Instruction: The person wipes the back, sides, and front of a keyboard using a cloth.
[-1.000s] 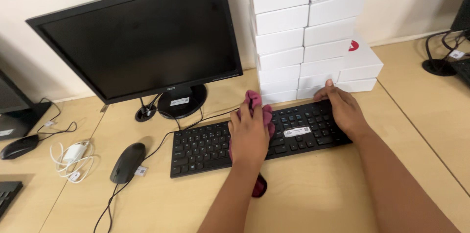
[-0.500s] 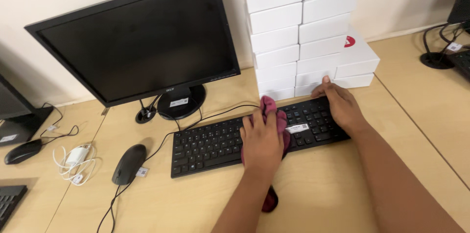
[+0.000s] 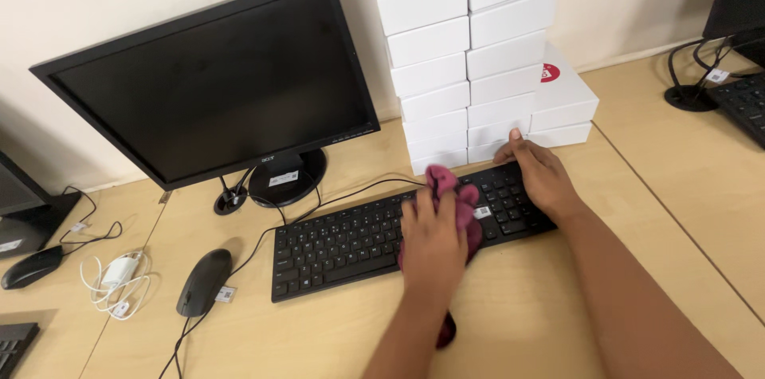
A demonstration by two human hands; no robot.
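A black keyboard (image 3: 335,243) lies on the wooden desk (image 3: 518,323) in front of a dark monitor (image 3: 215,84). My left hand (image 3: 433,239) presses a maroon cloth (image 3: 450,188) flat onto the keys right of the keyboard's middle; the cloth's tail (image 3: 445,333) hangs out below my wrist. My right hand (image 3: 538,176) rests palm down on the keyboard's right end, fingertips at the far edge next to the white boxes (image 3: 470,52).
A tall stack of white boxes stands against the wall behind the keyboard. A black mouse (image 3: 204,282) and a white cable bundle (image 3: 115,277) lie to the left. Another mouse (image 3: 30,267) is at the far left; a second keyboard (image 3: 741,104) is at the far right.
My left hand has slid the cloth rightward along the keys toward my right hand. My right hand stays on the keyboard's right end. The view has shifted slightly.
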